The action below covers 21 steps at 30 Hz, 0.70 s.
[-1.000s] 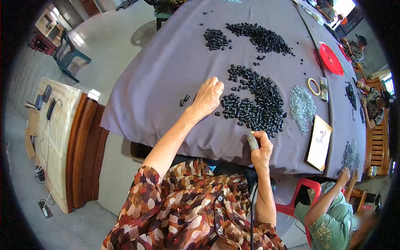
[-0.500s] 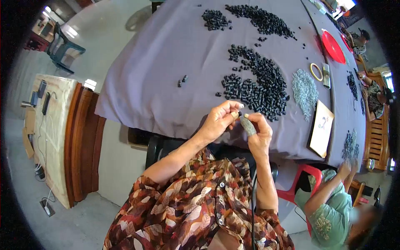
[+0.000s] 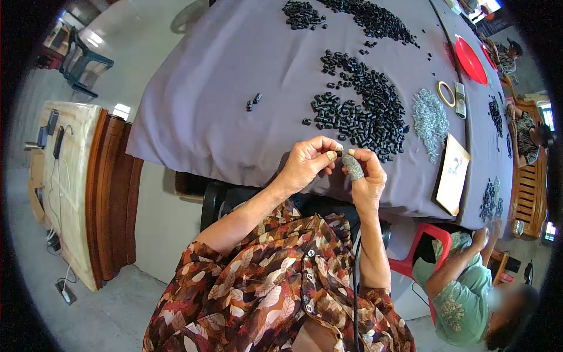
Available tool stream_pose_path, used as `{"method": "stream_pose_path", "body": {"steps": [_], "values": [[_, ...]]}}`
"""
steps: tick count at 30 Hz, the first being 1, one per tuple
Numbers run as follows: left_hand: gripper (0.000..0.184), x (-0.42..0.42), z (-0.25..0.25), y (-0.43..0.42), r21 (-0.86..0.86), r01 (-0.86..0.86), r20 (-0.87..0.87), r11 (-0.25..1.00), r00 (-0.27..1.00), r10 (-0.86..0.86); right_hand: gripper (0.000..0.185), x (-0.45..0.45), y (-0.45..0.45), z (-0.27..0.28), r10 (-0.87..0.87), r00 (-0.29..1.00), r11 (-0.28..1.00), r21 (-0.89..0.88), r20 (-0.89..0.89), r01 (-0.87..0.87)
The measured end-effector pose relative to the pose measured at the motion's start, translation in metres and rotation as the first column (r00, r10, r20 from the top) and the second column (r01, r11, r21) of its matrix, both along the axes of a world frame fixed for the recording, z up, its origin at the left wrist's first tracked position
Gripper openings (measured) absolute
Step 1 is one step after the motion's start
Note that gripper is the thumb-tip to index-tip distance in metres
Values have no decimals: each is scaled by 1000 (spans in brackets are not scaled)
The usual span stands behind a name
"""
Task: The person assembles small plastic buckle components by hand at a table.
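You seemingly worked a piece, left grip pinching it, right grip beside, hold unclear. The next move likely needed steadiness.

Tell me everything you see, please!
Tablecloth: one, grey, centre
Small pieces: many, black, centre
Slim bits: many, silvery, centre right
Ring: one, yellowish, upper right
Trays: two, red, upper right
Board: one, whitish, right
Near chair: one, red, lower right
Far chair: one, green, upper left
Counter: one, pale-topped, left
Other people: several, one green-clad, right
Shirt: one, patterned, bottom
Left hand: one, centre, pinching a black piece
Right hand: one, grey wrap, centre
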<state>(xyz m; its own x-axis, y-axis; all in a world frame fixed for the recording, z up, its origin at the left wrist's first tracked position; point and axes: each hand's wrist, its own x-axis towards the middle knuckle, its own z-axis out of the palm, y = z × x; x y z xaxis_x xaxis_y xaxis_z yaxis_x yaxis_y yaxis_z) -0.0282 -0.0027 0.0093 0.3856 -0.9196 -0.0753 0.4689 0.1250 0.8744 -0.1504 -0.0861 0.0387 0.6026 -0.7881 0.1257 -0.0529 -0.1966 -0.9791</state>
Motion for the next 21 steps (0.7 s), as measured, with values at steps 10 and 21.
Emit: {"method": "stream_pose_path", "body": {"steps": [10, 21], "values": [[13, -1, 0, 0, 65, 11, 59, 998, 998, -15, 16, -4, -8, 1, 11, 990, 932, -357, -138, -61], [16, 0, 9, -2, 38, 80, 11, 996, 997, -80, 15, 0, -9, -8, 20, 999, 968, -249, -29, -26]]}}
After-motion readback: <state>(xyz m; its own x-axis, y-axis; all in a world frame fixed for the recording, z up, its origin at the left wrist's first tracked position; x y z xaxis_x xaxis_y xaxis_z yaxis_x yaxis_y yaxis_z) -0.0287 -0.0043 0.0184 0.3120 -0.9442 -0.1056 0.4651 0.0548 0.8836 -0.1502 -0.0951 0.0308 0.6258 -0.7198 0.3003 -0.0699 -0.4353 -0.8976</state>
